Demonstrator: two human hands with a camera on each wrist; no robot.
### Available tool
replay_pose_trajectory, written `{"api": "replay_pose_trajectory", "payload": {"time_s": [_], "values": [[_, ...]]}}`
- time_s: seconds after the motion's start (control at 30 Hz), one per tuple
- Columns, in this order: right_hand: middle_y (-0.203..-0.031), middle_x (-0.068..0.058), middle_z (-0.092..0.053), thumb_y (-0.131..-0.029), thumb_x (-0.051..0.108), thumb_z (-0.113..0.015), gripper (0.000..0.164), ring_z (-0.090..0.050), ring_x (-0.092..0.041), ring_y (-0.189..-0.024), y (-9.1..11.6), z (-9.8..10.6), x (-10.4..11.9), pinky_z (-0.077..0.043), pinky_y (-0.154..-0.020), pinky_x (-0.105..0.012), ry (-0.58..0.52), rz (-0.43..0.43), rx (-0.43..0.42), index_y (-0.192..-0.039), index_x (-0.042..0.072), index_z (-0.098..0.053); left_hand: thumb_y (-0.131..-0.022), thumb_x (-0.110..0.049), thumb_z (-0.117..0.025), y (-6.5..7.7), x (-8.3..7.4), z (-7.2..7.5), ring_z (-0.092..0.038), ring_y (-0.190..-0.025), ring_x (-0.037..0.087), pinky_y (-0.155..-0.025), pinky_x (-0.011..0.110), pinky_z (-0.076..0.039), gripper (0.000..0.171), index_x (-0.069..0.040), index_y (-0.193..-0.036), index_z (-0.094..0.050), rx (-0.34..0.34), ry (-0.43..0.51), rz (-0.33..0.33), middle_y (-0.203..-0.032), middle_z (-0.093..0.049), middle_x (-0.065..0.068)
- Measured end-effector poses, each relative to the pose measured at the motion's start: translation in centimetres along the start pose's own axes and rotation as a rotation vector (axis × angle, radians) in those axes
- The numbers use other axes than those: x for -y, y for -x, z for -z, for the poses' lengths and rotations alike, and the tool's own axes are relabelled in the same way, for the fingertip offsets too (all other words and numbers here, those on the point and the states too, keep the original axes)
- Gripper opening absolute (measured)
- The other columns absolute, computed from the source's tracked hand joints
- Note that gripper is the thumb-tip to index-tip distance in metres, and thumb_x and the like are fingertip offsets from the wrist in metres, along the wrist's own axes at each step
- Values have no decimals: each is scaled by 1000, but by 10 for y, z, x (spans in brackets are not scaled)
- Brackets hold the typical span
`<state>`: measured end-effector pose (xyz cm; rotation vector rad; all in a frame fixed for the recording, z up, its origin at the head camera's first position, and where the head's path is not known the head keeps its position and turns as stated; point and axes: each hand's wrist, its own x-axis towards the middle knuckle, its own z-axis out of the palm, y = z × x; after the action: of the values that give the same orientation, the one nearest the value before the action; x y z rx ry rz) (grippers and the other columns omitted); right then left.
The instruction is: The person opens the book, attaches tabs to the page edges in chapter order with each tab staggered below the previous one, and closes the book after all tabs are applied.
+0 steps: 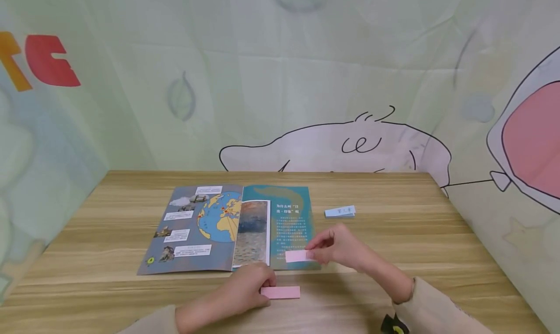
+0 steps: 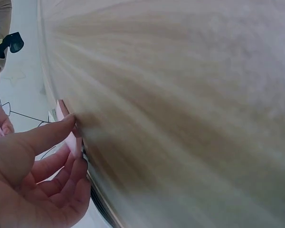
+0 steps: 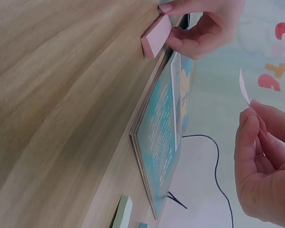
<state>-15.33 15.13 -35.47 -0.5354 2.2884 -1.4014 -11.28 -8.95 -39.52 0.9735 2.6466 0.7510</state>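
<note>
A pad of pink sticky notes (image 1: 284, 292) lies at the table's front, and my left hand (image 1: 247, 286) pinches its left end between thumb and fingers. My right hand (image 1: 338, 249) pinches one thin pink sticky note (image 1: 296, 256) by its right end. In the head view that note overlaps the lower right page of an open illustrated book (image 1: 292, 232). Seen from the right wrist, the single note (image 3: 242, 85) is slightly curved and held up in the air, while the thick pink pad (image 3: 157, 37) rests on the wood by the left fingers.
Right of the book sits a pale blue sticky-note pad (image 1: 340, 211) with handwriting on it. The right wrist view also has a pale green block (image 3: 123, 213) near its lower edge. The wooden table (image 1: 393, 198) backs onto a printed cloth wall (image 1: 262, 81).
</note>
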Motion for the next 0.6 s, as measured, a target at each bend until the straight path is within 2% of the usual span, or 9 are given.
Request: {"api": "replay_pose_trajectory", "payload": {"time_s": [0.13,0.27,0.37,0.47,0.6], "values": [[-75,-9,-67,-82,11,-71,12,-57,-17,-59,-3,5,-3,-54,-58,-40,1,-6,-27,-89,0,-72,-71,-11,-78,-2,0,2,-40,-60,4,-54,19,-36,14,-9,-75,-65,-10,-16,-4,-66,-48,-9],[-75,-15,-66,-83,9,-70,12,-55,-18,-59,-8,11,-6,-52,-54,-35,15,-3,-60,-89,-1,-72,-75,-12,-75,-6,-1,8,-44,-61,4,-56,20,-41,9,-9,-79,-68,-31,-29,-5,-68,-52,-8],[-75,-16,-66,-82,8,-70,12,-54,-18,-58,-13,16,-8,-51,-54,-34,30,-13,-92,-89,-1,-72,-78,-11,-71,-10,-1,15,-52,-68,7,-61,23,-46,8,-8,-85,-68,-75,-49,-43,-75,-57,-4],[-74,-11,-66,-83,8,-70,12,-56,-16,-59,-19,20,-11,-53,-57,-34,29,-50,-128,-90,-2,-72,-80,-10,-70,-17,1,23,-58,-77,14,-67,27,-50,13,-6,-92,-68,-141,-109,-100,-84,-61,1],[-76,-6,-67,-83,6,-69,12,-57,-15,-61,-28,24,-15,-54,-59,-31,38,-93,-176,-91,-2,-71,-82,-13,-70,-29,6,32,-60,-92,22,-78,35,-51,23,-4,-103,-66,-218,-182,-137,-97,-63,7]]}}
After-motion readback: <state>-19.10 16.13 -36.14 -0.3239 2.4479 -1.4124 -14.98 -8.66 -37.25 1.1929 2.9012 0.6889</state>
